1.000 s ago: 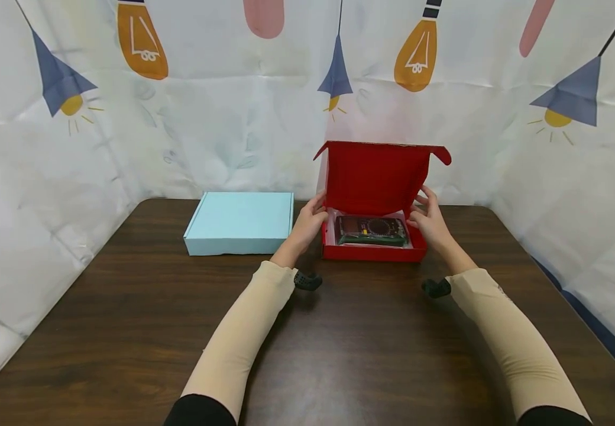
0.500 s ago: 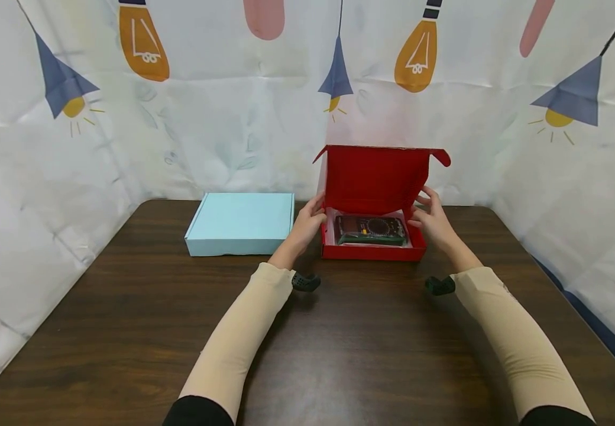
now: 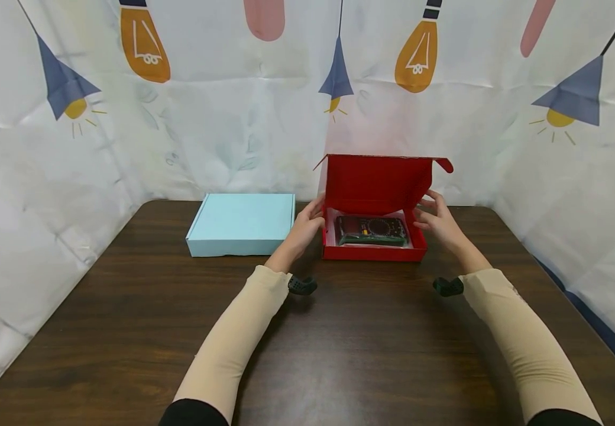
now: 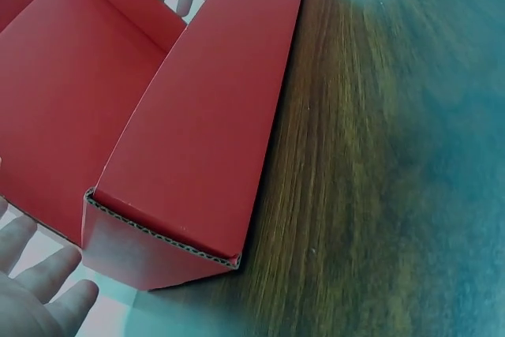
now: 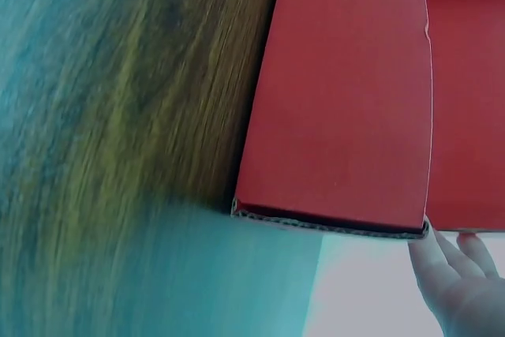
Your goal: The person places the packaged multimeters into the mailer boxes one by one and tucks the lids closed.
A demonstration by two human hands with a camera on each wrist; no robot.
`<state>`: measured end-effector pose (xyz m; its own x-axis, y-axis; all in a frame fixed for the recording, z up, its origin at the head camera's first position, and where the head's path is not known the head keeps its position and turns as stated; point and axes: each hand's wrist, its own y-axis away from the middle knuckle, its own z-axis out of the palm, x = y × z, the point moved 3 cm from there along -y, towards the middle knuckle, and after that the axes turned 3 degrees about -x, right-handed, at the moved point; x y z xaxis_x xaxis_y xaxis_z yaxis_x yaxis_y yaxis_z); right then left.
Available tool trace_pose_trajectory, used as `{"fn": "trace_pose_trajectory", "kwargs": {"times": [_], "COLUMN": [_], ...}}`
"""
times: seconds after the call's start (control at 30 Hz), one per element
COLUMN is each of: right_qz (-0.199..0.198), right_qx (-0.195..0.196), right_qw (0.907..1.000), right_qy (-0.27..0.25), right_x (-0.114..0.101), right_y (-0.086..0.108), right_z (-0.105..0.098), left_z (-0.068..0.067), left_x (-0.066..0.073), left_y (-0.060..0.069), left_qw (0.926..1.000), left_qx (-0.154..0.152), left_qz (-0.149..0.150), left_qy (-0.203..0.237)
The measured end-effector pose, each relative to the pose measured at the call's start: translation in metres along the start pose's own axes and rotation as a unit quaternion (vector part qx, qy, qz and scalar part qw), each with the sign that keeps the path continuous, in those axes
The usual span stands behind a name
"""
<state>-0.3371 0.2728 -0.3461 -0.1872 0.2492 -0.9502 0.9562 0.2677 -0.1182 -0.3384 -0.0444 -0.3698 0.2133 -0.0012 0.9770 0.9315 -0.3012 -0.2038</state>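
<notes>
A red cardboard box [image 3: 374, 254] stands on the table with its lid [image 3: 376, 183] raised at the back. Inside, on whitish packing, lies a dark multimeter [image 3: 371, 231] with a round dial, apparently in clear wrap. My left hand [image 3: 303, 232] is at the box's left side, its fingers fairly straight near the lid's hinge. In the left wrist view its fingers [image 4: 51, 274] spread beside the box corner. My right hand [image 3: 443, 228] is at the right side, fingers loosely extended near the lid's edge. Whether either hand touches the cardboard is hard to tell.
A closed light-blue box [image 3: 240, 225] sits just left of the red one. Both stand toward the back of the dark wooden table [image 3: 361, 355]. A white curtain [image 3: 206, 130] printed with lamps and bulbs hangs behind the table.
The lid's upper edge has come down somewhat in the head view. My right hand has shifted slightly right, away from the box. My left hand has barely moved.
</notes>
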Motion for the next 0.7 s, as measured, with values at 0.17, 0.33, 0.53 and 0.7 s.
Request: {"fn": "trace_pose_trajectory", "kwargs": {"times": [0.17,0.33,0.53,0.7], "right_qz": [-0.001,0.0,0.008,0.001], "right_qx": [-0.001,-0.002,-0.004,-0.013], "right_qw": [0.9999,0.9992,0.9986,0.9977], "right_qy": [0.014,0.039,0.052,0.067], "right_x": [0.0022,0.0046,0.0057,0.0036], "right_y": [0.0026,0.0051,0.0064,0.0094], "right_z": [-0.003,-0.0049,-0.006,-0.0073], "left_z": [-0.0005,-0.0002,-0.0007,-0.0017], "left_x": [-0.0017,-0.0042,-0.0057,-0.0035], "left_y": [0.0025,0.0062,0.0085,0.0094], "left_qw": [1.0,0.9998,0.9996,0.9993], "left_qx": [-0.002,-0.003,-0.01,-0.023], "left_qz": [-0.005,-0.016,-0.02,-0.019], "left_qy": [-0.008,-0.015,-0.018,-0.023]}}
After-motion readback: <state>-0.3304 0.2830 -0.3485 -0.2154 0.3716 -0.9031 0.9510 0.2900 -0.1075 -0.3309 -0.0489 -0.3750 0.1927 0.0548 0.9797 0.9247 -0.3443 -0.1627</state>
